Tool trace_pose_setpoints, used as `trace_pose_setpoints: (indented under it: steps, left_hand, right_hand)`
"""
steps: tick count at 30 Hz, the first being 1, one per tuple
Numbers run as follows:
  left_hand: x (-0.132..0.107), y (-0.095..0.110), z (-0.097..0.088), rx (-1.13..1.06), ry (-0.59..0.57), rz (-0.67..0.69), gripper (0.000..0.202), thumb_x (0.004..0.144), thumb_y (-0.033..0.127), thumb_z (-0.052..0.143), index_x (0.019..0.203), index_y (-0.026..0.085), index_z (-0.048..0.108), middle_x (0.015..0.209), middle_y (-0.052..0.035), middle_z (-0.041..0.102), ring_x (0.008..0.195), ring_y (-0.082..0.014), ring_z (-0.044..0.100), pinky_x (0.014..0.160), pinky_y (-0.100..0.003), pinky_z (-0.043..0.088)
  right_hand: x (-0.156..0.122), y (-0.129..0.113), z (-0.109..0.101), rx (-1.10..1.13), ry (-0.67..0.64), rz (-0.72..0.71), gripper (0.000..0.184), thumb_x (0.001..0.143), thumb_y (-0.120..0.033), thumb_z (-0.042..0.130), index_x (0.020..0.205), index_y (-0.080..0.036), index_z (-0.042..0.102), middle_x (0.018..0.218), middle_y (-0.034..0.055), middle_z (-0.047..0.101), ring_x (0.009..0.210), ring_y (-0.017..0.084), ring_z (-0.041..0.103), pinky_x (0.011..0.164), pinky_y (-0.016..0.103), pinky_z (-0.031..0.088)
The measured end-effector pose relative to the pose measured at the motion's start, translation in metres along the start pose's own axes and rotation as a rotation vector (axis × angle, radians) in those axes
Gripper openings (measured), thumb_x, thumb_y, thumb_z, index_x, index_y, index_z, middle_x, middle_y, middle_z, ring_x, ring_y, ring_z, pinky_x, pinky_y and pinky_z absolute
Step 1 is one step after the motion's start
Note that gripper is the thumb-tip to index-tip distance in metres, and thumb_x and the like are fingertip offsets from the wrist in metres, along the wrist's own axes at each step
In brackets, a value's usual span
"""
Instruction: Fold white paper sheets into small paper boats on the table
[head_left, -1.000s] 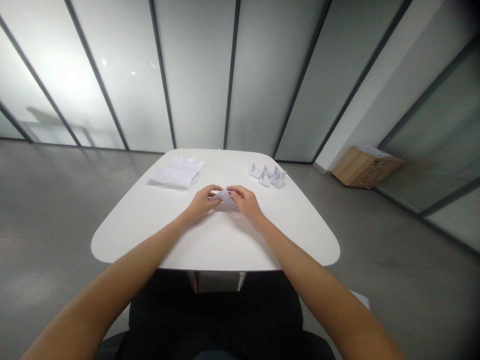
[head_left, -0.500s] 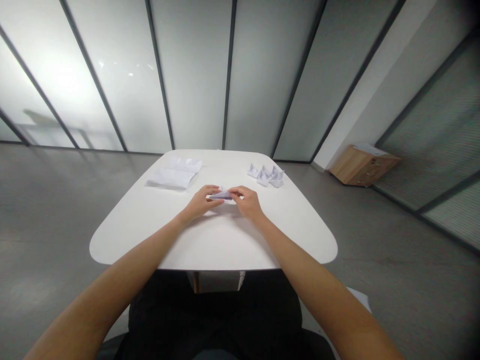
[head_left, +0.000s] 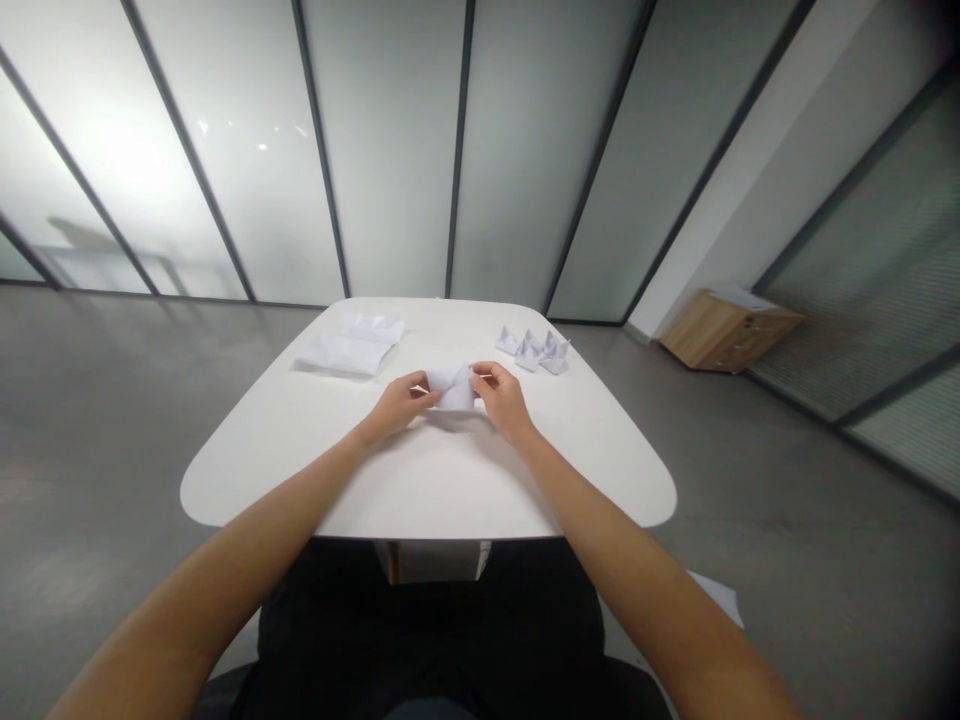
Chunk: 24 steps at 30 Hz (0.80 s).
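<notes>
Over the middle of the white table (head_left: 420, 480), a small piece of folded white paper (head_left: 454, 390) is held between my two hands. My left hand (head_left: 403, 402) pinches its left edge between thumb and fingers. On the opposite edge, my right hand (head_left: 501, 394) grips the paper with its fingertips. The broad face of the paper shows slanting fold lines. Parts of both edges are hidden behind my fingers.
Several folded white paper shapes (head_left: 529, 350) stand together at the back right of the table. Creased white sheets (head_left: 349, 350) lie at the back left. A wooden cabinet (head_left: 724, 330) stands on the floor to the right.
The folded paper was narrow and flattened between my fingers; now its broad, creased face shows. My hands have moved slightly apart, each keeping hold of one side.
</notes>
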<state>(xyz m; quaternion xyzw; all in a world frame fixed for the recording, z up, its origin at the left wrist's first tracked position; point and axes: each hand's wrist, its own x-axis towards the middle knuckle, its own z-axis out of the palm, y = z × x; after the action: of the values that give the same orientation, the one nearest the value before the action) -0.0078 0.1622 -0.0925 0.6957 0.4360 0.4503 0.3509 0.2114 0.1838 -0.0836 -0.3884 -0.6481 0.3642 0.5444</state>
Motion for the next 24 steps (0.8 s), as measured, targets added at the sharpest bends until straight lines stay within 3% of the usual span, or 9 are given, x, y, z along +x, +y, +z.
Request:
trace_pose_setpoints:
  steps: [3,5,9,12,18,24]
  left_hand:
    - [-0.002,0.002,0.0,-0.006,-0.028,-0.018,0.027,0.083,0.041,0.069,0.088,0.016,0.064,0.079,-0.0011,0.068,0.071,-0.0154,0.066,0.065,-0.026,0.052]
    - [-0.003,0.005,0.002,-0.039,-0.032,-0.018,0.03,0.082,0.042,0.071,0.095,0.016,0.066,0.083,-0.0013,0.067,0.07,-0.0139,0.065,0.064,-0.025,0.053]
    - [-0.004,0.012,0.004,-0.245,-0.038,-0.064,0.049,0.085,0.049,0.069,0.124,0.019,0.064,0.103,-0.0056,0.069,0.084,-0.0157,0.068,0.074,-0.029,0.06]
    - [-0.004,0.012,0.004,-0.294,-0.052,-0.062,0.05,0.088,0.051,0.066,0.128,0.021,0.064,0.107,-0.0071,0.07,0.092,-0.0172,0.068,0.078,-0.031,0.061]
    - [-0.002,0.004,0.004,0.072,0.014,0.084,0.045,0.082,0.03,0.066,0.126,0.019,0.068,0.108,-0.0049,0.073,0.083,-0.0163,0.068,0.076,-0.029,0.057]
    - [-0.005,0.007,0.006,0.292,0.083,0.168,0.043,0.085,0.02,0.057,0.126,0.022,0.07,0.114,-0.0043,0.075,0.1,-0.0214,0.068,0.091,-0.033,0.054]
  right_hand:
    - [0.001,0.006,0.002,0.059,-0.073,0.092,0.053,0.077,-0.041,0.071,0.125,-0.021,0.061,0.102,0.0036,0.066,0.074,0.014,0.06,0.063,0.026,0.05]
    - [0.001,0.009,0.003,0.081,-0.104,0.134,0.062,0.073,-0.039,0.074,0.13,-0.022,0.057,0.101,0.0022,0.065,0.075,0.013,0.061,0.062,0.025,0.049]
    - [0.001,0.012,0.005,0.114,-0.104,0.16,0.054,0.071,-0.039,0.074,0.121,-0.022,0.061,0.098,0.0021,0.064,0.074,0.014,0.062,0.063,0.027,0.052]
    - [0.0,0.011,0.005,0.173,-0.087,0.196,0.052,0.07,-0.039,0.075,0.118,-0.022,0.06,0.099,0.003,0.065,0.074,0.015,0.064,0.064,0.029,0.054]
    - [-0.003,0.009,0.012,0.223,-0.127,0.229,0.052,0.07,-0.039,0.079,0.116,-0.024,0.061,0.103,0.0037,0.066,0.081,0.017,0.066,0.07,0.033,0.058]
    - [-0.009,-0.006,0.017,0.288,-0.215,0.28,0.041,0.083,-0.046,0.069,0.116,-0.025,0.061,0.091,0.0014,0.069,0.079,0.016,0.067,0.074,0.033,0.059]
